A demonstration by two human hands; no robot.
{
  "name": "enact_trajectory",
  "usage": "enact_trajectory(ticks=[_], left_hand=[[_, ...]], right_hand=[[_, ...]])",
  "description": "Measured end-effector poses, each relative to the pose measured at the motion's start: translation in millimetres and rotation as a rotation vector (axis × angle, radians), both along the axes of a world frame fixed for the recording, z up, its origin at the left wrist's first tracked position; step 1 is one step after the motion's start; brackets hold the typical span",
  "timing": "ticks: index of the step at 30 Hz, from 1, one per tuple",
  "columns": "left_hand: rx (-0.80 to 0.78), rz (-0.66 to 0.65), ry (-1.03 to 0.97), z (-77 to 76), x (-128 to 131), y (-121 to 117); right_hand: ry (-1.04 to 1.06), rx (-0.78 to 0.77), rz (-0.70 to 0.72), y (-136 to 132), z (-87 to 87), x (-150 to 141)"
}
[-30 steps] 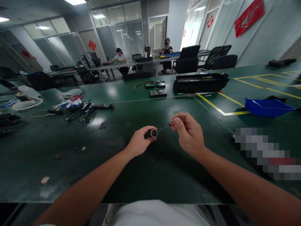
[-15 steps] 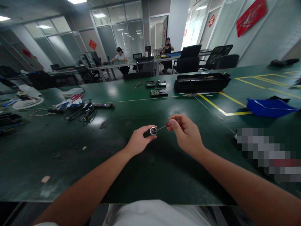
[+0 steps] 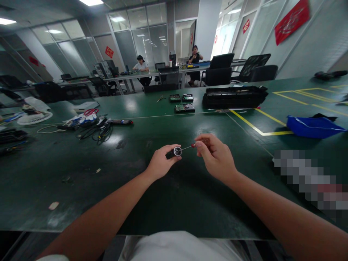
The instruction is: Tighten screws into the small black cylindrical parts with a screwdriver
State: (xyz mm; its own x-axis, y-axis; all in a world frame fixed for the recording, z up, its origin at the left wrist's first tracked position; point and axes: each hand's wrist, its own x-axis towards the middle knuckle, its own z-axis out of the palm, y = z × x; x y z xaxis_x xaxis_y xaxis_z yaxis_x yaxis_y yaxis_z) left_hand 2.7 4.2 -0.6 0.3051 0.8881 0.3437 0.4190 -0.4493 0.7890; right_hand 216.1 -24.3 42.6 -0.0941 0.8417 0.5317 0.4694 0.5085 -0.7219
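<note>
My left hand (image 3: 160,164) is closed round a small black cylinder with a silver ring at its end (image 3: 175,152), held just above the green table (image 3: 81,174). My right hand (image 3: 216,156) pinches a thin screwdriver with a red handle (image 3: 191,145). Its metal shaft points left, and the tip sits at the cylinder's silver end. Both hands are close together in the middle of the view.
Tangled black cables, scissors and tools (image 3: 92,125) lie at the left. Circuit boards (image 3: 182,103) and a long black case (image 3: 235,96) rest further back. A blue bag (image 3: 312,126) lies at the right, by yellow floor-tape lines. Two people sit at distant desks.
Both hands stay together with the screwdriver tip at the cylinder. The view has shifted slightly; the hands have barely moved.
</note>
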Motion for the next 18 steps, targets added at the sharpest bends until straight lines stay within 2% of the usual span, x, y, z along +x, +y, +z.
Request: enact_trajectory(ticks=[5,11,18], left_hand=[[0.047,-0.008,0.023,0.2,-1.0,0.5],[0.089,-0.011,0.089,-2.0,-2.5,1.5],[0.090,-0.016,0.074,0.4,-3.1,2.4]], right_hand=[[-0.098,0.040,0.104,-3.2,5.1,2.0],[-0.139,0.039,-0.029,-2.2,7.1,0.4],[-0.270,0.107,0.048,-4.2,9.0,2.6]])
